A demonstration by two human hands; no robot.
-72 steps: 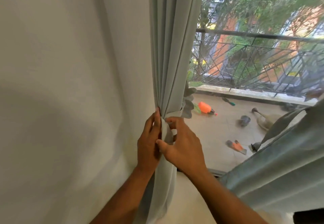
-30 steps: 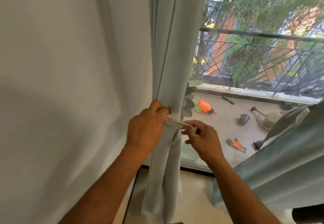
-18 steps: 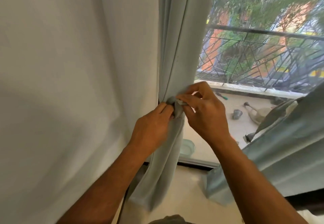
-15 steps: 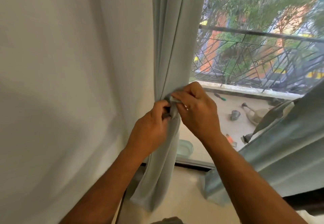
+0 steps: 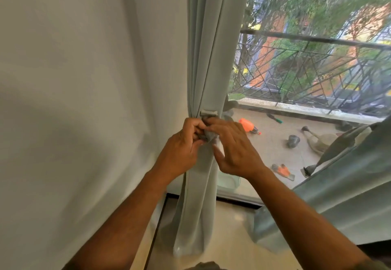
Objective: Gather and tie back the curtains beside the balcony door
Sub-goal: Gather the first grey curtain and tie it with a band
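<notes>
Both hands work at the tie-back band [image 5: 208, 113] that wraps the gathered curtain [image 5: 208, 58]; the left hand [image 5: 182, 149] has its fingers curled in, pinching a grey end of the band against the cloth, and the right hand [image 5: 234, 147] pinches the same bunched end from the other side with thumb and forefinger, its remaining fingers spread loosely over the folds. The curtain hangs as 1 narrow bundle just beside the white wall [image 5: 84, 100], cinched at the band, which shows as a pale strip just above the knuckles; below the hands the cloth falls straight to the floor. A 2nd curtain [image 5: 349, 174] slants across the lower right, its own strap end dangling at its edge; whether it is tied cannot be told. Through the glass lies the balcony floor [image 5: 275, 147], with an orange bottle [image 5: 246, 124] near the hands, a small grey pot [image 5: 293, 140], an orange-handled tool [image 5: 282, 170] and a green-handled tool [image 5: 275, 118] well apart from each other; a metal railing [image 5: 317, 39] stands at the far edge, trees and orange buildings behind it.
</notes>
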